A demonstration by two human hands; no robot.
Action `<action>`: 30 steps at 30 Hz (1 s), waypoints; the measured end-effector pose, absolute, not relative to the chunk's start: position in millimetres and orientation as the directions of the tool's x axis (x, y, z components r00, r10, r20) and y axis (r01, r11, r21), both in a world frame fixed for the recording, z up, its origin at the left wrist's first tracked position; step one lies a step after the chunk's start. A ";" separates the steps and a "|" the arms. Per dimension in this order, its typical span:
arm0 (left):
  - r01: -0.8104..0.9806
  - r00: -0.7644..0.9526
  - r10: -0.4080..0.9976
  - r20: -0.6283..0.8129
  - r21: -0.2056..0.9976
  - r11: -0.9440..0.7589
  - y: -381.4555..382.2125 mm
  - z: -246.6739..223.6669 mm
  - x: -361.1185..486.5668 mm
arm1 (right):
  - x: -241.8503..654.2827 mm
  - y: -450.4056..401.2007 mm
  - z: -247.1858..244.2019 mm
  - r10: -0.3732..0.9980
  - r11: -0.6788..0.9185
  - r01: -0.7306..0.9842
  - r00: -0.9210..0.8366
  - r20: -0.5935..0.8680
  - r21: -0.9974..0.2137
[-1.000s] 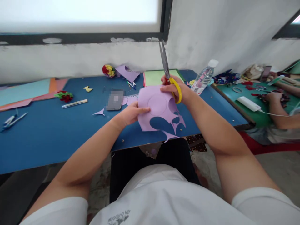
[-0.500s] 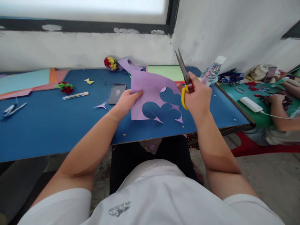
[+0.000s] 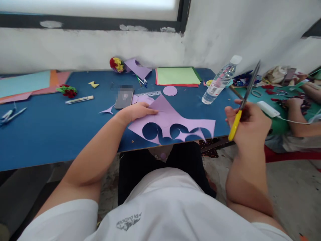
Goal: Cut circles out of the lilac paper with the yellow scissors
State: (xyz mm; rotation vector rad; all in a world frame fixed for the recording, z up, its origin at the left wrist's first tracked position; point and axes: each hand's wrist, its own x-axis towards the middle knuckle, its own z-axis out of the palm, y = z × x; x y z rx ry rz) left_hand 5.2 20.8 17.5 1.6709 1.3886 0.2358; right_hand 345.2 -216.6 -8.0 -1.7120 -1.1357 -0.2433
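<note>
My left hand point(image 3: 141, 112) pinches a sheet of purple paper point(image 3: 173, 113) near its upper left side, above the table's front edge. Round holes are cut along the sheet's near side, and thin ragged strips hang between them. Off to the right, my right hand point(image 3: 250, 125) is closed around scissors point(image 3: 235, 125) with yellow handles, their blades pointing up and away from the paper. Behind the sheet lies a purple paper circle point(image 3: 170, 90), and more purple rounds point(image 3: 145, 99) sit partly hidden beside my left hand.
A phone point(image 3: 124, 97), a ruler point(image 3: 149, 93) and a stack of coloured paper point(image 3: 177, 76) lie on the blue table point(image 3: 75, 134). A water bottle point(image 3: 220, 82) stands at the right. Another person's hand point(image 3: 294, 103) is at the green table point(image 3: 278, 125).
The purple sheet has turned and lowered towards me in my left hand. My right hand has moved right with the scissors, away from the paper, uncovering the bottle and the paper circle.
</note>
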 end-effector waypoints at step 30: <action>-0.217 0.255 0.954 0.158 0.971 -0.103 9.8 8.0 21.0 | 210.7 -140.7 -52.6 0.962 0.167 0.251 0.169 0.213 -0.954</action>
